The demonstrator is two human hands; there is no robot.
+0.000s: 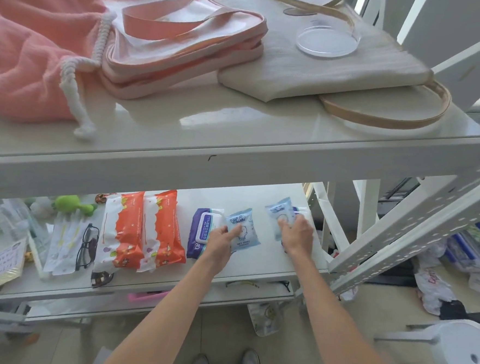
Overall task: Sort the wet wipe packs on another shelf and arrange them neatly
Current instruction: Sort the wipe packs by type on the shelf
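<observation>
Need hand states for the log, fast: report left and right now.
Left hand: pinching the middle light-blue wipe pack at its left edge.
Right hand: gripping the rightmost light-blue wipe pack.

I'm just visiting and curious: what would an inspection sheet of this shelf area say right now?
Surface: white middle shelf, glossy.
Job's things: left orange pack, right orange pack, purple pack, small blue pack, second blue pack.
Clutter: glasses, green toy, white sachets; above, pink bag and beige tote.
Grips: left hand pinches the small blue pack; right hand holds the second blue pack.
Cables: nothing seen.
Surroundings: white stool, plastic bags on the floor.
</observation>
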